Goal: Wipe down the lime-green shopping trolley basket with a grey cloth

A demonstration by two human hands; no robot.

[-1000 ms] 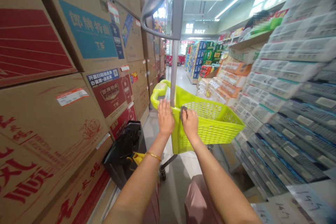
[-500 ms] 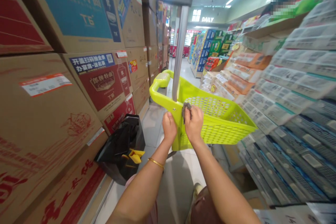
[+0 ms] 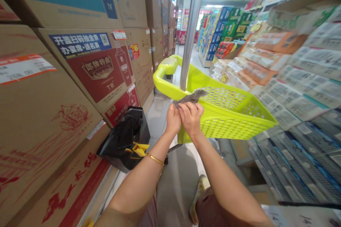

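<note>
A lime green shopping basket [image 3: 229, 113] on a wheeled frame stands in the aisle before me, with a grey metal pole [image 3: 192, 32] rising from its near rim. My left hand [image 3: 173, 120] and my right hand [image 3: 191, 117] are side by side just in front of that rim. Both pinch a small grey rag [image 3: 190, 98], which stretches flat between the fingers above the basket's edge. A gold bangle sits on my left wrist.
Stacked cardboard cartons [image 3: 87, 64] wall the left side. A black bag [image 3: 128, 142] with a yellow clip lies on the floor at their foot. Shelves of packaged goods [image 3: 298, 95] line the right. The tiled aisle runs ahead to further displays [image 3: 218, 32].
My left hand left the basket's rim and joined the right hand on the rag, which is now spread out rather than bunched. The view dropped and drew closer to the basket.
</note>
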